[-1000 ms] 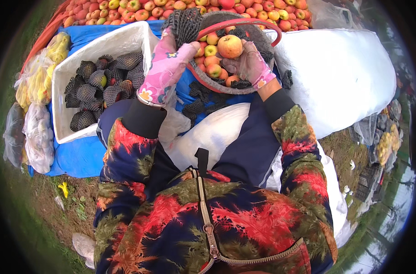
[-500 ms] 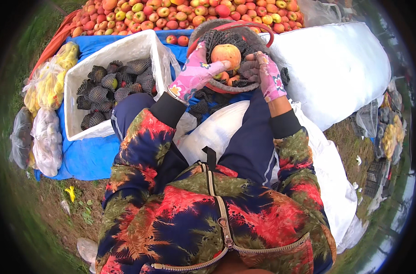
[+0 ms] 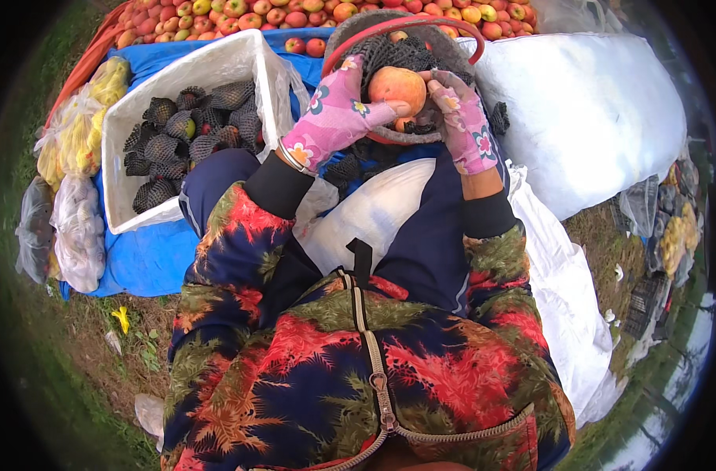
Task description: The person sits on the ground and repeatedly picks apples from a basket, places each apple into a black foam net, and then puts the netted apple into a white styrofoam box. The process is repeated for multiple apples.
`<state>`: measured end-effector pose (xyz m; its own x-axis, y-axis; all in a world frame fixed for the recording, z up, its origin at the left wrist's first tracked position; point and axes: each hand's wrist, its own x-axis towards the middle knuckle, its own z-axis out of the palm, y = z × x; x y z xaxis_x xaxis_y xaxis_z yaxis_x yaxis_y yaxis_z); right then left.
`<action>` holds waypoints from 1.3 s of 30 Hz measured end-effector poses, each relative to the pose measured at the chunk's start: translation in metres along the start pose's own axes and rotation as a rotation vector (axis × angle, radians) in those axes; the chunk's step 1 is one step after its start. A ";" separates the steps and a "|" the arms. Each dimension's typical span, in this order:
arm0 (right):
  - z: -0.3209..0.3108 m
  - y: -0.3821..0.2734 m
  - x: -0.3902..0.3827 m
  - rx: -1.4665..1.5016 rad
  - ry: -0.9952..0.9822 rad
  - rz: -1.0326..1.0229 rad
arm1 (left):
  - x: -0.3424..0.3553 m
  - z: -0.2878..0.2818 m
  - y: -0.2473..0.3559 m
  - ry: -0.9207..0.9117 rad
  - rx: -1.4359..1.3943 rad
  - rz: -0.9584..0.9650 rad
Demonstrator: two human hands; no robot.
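Note:
Over a grey bucket (image 3: 344,39) with a red handle, I hold a large orange-red apple (image 3: 397,89) in front of my body. My left hand (image 3: 334,118), in a pink flowered fingerless glove, is closed around the apple's left side, the thumb lying across its lower front. My right hand (image 3: 464,125), gloved alike, is curled at the right side, a fingertip touching the apple; its other fingers are partly hidden. Black foam nets (image 3: 409,53) and a few more apples lie in the bucket, beneath and behind my hands.
On my left a white foam box (image 3: 116,192) holds several apples in black nets. A heap of apples (image 3: 279,14) lies beyond the blue tarp (image 3: 142,263). Bags of yellow fruit (image 3: 83,141) sit at far left, a big white sack (image 3: 582,118) at right.
The apple has turned in my hands and come slightly toward the right. My right fingers have moved up against it. The whole view has shifted a little.

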<state>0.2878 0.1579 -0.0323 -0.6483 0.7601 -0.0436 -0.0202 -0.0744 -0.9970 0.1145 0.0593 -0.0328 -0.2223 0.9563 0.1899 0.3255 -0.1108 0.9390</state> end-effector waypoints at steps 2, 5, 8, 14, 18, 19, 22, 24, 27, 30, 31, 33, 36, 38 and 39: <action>0.004 -0.004 -0.002 -0.029 0.101 -0.068 | 0.000 0.002 -0.007 -0.002 -0.079 -0.006; 0.003 -0.009 -0.004 -0.055 0.152 -0.091 | -0.002 0.002 -0.007 -0.007 -0.450 -0.108; 0.001 -0.006 0.001 0.029 0.237 -0.037 | -0.003 -0.003 0.006 -0.074 -0.923 -0.254; 0.023 0.047 0.006 0.745 -0.315 0.445 | -0.002 -0.004 0.015 -0.054 -1.342 -0.248; 0.048 0.027 0.009 1.172 -0.380 0.292 | -0.012 -0.019 0.013 -0.194 -1.400 -0.265; 0.050 0.019 0.009 1.041 -0.328 0.216 | -0.014 -0.021 0.016 -0.191 -1.357 -0.250; 0.049 0.000 0.008 0.769 -0.302 -0.078 | -0.020 -0.027 0.032 -0.172 -1.175 -0.079; 0.048 0.001 0.028 0.500 -0.183 -0.181 | -0.024 -0.043 0.014 0.018 -0.880 -0.081; 0.090 -0.027 0.029 -0.273 0.036 -0.683 | -0.025 -0.072 0.022 0.212 -0.330 0.008; 0.146 -0.050 -0.005 -0.728 -0.335 -0.836 | -0.024 -0.138 -0.012 0.448 0.426 0.076; 0.142 -0.041 -0.006 -0.686 -0.386 -0.797 | -0.029 -0.165 -0.025 0.537 0.461 0.049; 0.108 -0.010 0.017 -0.693 -0.399 -0.573 | -0.047 -0.230 -0.078 0.570 0.775 -0.016; -0.008 0.060 0.073 -1.052 -0.142 -0.040 | -0.061 -0.275 -0.132 0.373 1.096 -0.373; -0.065 0.082 0.085 -1.377 -0.112 0.154 | -0.066 -0.267 -0.151 0.359 1.235 -0.531; -0.086 0.090 0.093 -1.376 -0.196 0.272 | -0.060 -0.266 -0.167 0.307 1.261 -0.552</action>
<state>0.2916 0.2771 -0.1317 -0.6074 0.7154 -0.3454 0.7938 0.5635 -0.2288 -0.1710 -0.0516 -0.1248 -0.7254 0.6818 0.0944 0.6877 0.7236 0.0589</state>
